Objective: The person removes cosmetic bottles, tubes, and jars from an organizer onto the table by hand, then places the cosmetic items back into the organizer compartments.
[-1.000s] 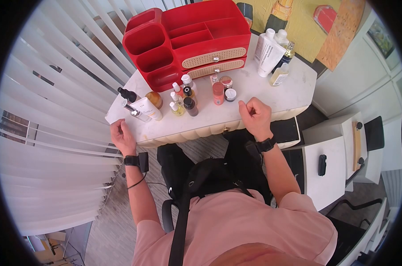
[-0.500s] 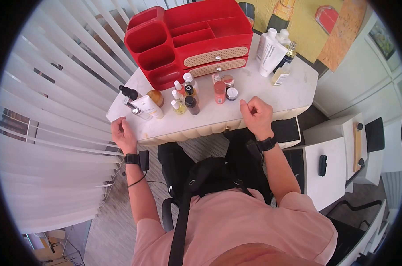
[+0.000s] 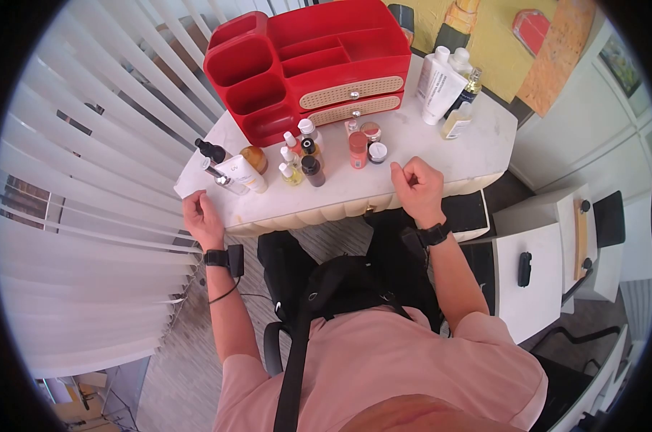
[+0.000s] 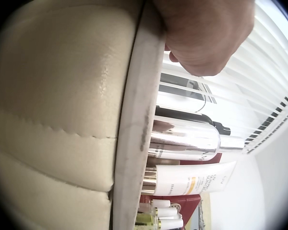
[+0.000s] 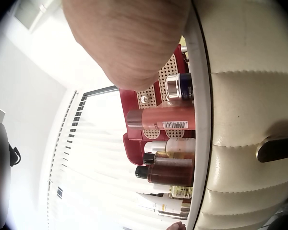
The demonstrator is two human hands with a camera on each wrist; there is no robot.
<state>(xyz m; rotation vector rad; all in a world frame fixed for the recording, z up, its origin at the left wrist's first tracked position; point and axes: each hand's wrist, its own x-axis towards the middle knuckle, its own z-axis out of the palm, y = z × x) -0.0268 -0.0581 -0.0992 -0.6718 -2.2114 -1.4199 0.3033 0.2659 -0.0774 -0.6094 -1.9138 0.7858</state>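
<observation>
At the front left edge of the white tabletop, the left hand rests with loosely curled fingers, holding nothing. A white tube and silver bottle stand nearby. The right hand lies at the front edge, loosely curled and empty, right of a pink bottle and small white-lidded jar. Each wrist view shows part of its hand, the left and right, over the table edge; most fingers are hidden there.
A red organizer with two woven-front drawers stands at the back. Several small bottles are grouped in front of it. More tubes and bottles stand at the back right. White blinds hang on the left.
The head view has shifted slightly, so the tabletop things appear a little further right. Both hands keep their places at the table edge, and nothing on the table has visibly moved.
</observation>
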